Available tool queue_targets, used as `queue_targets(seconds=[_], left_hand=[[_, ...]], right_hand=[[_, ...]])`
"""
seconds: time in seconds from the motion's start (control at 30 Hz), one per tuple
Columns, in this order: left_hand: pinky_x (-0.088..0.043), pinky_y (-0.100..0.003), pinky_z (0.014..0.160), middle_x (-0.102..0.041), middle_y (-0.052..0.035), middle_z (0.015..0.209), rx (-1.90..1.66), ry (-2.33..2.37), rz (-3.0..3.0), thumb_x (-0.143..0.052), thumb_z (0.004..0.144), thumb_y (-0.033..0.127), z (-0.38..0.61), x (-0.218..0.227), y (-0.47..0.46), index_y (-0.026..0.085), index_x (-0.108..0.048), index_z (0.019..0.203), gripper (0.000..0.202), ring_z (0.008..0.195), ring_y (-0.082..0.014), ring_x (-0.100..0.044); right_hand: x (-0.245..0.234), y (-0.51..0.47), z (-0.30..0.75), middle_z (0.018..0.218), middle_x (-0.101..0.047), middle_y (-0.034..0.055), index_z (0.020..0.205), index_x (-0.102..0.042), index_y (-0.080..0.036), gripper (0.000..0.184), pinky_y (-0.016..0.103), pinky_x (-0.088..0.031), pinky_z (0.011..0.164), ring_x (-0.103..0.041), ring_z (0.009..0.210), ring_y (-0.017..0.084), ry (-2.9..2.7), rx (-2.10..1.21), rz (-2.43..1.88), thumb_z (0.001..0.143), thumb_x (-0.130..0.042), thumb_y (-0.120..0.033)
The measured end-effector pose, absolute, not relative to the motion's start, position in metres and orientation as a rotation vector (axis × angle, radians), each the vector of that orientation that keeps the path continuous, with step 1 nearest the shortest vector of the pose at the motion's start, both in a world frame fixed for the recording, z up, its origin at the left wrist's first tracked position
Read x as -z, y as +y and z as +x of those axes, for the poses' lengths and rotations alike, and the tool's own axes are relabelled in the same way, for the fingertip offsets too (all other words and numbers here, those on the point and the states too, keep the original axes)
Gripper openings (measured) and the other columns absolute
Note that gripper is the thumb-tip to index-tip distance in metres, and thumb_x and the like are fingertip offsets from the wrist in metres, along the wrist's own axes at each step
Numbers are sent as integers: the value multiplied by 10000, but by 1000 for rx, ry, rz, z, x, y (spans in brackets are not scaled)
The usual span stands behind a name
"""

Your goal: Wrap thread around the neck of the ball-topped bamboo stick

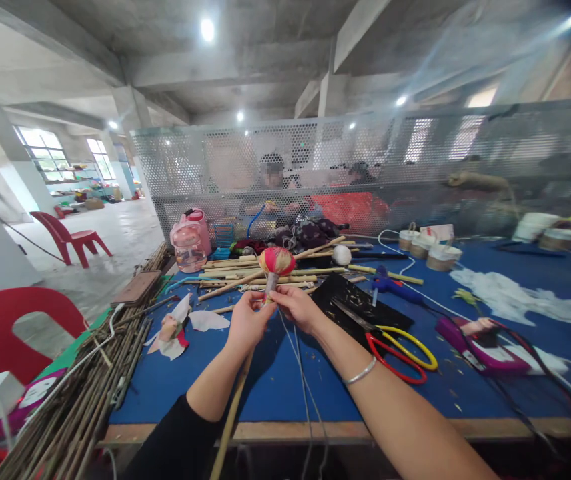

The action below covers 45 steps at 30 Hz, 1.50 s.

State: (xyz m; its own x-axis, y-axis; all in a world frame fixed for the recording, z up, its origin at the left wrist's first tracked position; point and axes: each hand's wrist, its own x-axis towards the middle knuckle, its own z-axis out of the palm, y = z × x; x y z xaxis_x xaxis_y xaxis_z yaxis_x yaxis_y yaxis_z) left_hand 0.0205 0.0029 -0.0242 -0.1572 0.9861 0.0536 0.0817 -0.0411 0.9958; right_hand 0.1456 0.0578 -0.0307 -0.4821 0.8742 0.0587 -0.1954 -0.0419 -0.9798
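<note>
Where the hands meet: above the middle of the blue table (275, 380), lifted clear of it, just in front of the loose bamboo lengths (245, 270)
Left hand (246, 323): thumb and fingers pinch the stick (230, 413) right under the padded ball (277, 261)
Right hand (295, 308): fingertips pressed together at the same neck, pinching thread (305, 387) that hangs down past the table edge
Thing in hand: ball red with pale bands, upright on top of the stick; stick slants down between the forearms and below the table edge
Risk, slip: both holds are fingertip only; if either pinch eases, the thread probably goes slack at the neck and the ball tips
Risk, snag: the hanging thread runs loose near the right forearm; a sideways pull could drag it toward the scissors (398, 347)
Risk, heat: glue gun (393, 287) lies near, beyond the scissors; cannot tell whether it is hot, and a careless reach could meet the nozzle
Count, held: one ball-headed stick, two hands on it
Count, tools: one pair of scissors, one glue gun
Count, table: one pink jug (189, 241), one white ball (341, 255), three small tubs (428, 247); bamboo lengths too many to count
Count, floor: two red chairs (73, 237), one twig bundle (90, 387)
</note>
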Motion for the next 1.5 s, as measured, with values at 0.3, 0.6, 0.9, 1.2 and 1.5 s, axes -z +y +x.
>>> queue_targets(seconds=[0.3,0.6,0.9,1.2,1.5], left_hand=[[-244,-166,298,-473,100,431,-1403,1293,1152,-723,662,358,11,27,10,185,-489,829,336,289,-56,-363],[-230,-145,287,-647,-2,668,-1365,969,968,-769,571,408,12,12,3,157,-495,846,462,328,-20,-373],[-380,-179,377,-642,-41,704,-1180,1199,954,-593,763,426,17,20,4,143,-544,850,300,448,-92,-562],[-409,-200,504,-635,-8,692,-1462,1506,1423,-689,657,267,16,30,6,150,-592,800,209,526,-88,-530],[-304,-174,350,-557,55,522,-1519,1412,1209,-715,637,295,12,22,6,153,-564,827,281,356,-60,-429]], right_hand=[[30,60,155,390,-315,-107,649,-562,-166,313,224,-71,370,-184,347,32,-1367,-1545,-851,597,-747,-413],[23,56,153,385,-321,-110,665,-540,-170,345,229,-50,368,-148,337,25,-1335,-1626,-804,614,-757,-432],[24,56,156,390,-297,-113,724,-550,-157,332,250,-25,370,-154,331,29,-1407,-1692,-840,630,-749,-406],[28,56,148,403,-327,-112,777,-568,-165,334,253,-41,371,-184,332,37,-1402,-1655,-858,652,-724,-433],[17,49,146,400,-357,-106,642,-529,-167,319,226,-80,373,-206,340,27,-1310,-1580,-888,577,-758,-380]])
